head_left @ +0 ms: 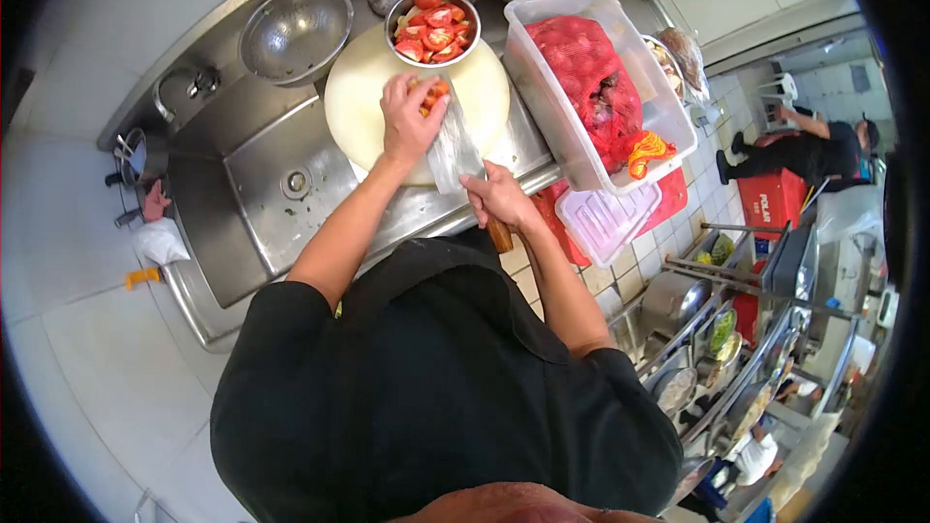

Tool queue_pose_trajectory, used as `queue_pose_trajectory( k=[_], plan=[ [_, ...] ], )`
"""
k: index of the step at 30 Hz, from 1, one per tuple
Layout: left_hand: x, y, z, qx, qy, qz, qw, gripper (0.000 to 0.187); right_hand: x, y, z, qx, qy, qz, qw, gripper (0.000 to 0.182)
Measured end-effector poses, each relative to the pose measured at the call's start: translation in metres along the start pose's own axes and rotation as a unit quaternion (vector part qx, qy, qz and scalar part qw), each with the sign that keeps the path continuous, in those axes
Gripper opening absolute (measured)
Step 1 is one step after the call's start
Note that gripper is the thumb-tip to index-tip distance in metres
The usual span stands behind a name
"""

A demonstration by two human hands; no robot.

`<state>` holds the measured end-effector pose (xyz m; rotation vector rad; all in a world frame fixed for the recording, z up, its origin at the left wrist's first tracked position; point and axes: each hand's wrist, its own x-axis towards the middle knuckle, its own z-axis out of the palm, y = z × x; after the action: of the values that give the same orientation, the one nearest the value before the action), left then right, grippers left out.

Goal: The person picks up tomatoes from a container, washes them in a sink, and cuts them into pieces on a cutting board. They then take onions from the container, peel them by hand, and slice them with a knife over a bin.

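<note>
My right hand (501,198) is closed round the wooden handle of a cleaver (451,153), whose broad blade points away from me over the round white cutting board (354,102). My left hand (410,121) has its fingers curled over red tomato pieces (435,94) beside the blade's far end; the palm and part of the tomato are hidden. Just beyond, a metal bowl (391,21) filled with cut tomato wedges (436,31) rests at the board's far edge.
A metal colander (295,34) stands left of the board, above the steel sink (242,169). On the right is a clear plastic bin (570,143) holding red mesh bags (591,63). Farther right are shelves with pots (675,300) and a person in dark clothes (823,142).
</note>
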<state>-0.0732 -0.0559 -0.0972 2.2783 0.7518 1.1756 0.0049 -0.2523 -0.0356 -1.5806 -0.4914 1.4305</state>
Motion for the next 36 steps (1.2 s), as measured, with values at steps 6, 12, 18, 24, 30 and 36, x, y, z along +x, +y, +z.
queue_pose_trajectory(
  k=[6,12,18,24,30,36],
  plan=[
    [0.131,-0.045,0.033,-0.036,0.028,0.082,0.996,0.036,0.022,-0.055,-0.007,-0.021,0.072,-0.076,0.994,0.022],
    [0.155,-0.085,0.056,0.147,-0.096,0.051,0.983,0.059,-0.011,0.003,-0.049,-0.341,0.186,-0.053,0.92,0.037],
    [0.158,0.045,0.053,-0.151,-0.146,0.044,0.977,0.036,-0.042,0.037,-0.08,-0.311,0.149,-0.015,0.939,0.036],
    [0.136,0.178,0.137,-0.304,-0.51,0.048,0.803,0.027,-0.042,0.017,-0.109,-0.418,0.076,-0.045,0.904,0.03],
    [0.13,0.181,0.206,0.1,-0.507,0.123,0.847,0.04,-0.027,0.016,-0.133,-0.417,0.024,-0.082,0.905,0.029],
    [0.127,0.18,0.247,0.069,-0.396,0.121,0.908,0.056,-0.014,0.03,-0.145,-0.288,0.001,-0.135,0.948,0.037]
  ],
)
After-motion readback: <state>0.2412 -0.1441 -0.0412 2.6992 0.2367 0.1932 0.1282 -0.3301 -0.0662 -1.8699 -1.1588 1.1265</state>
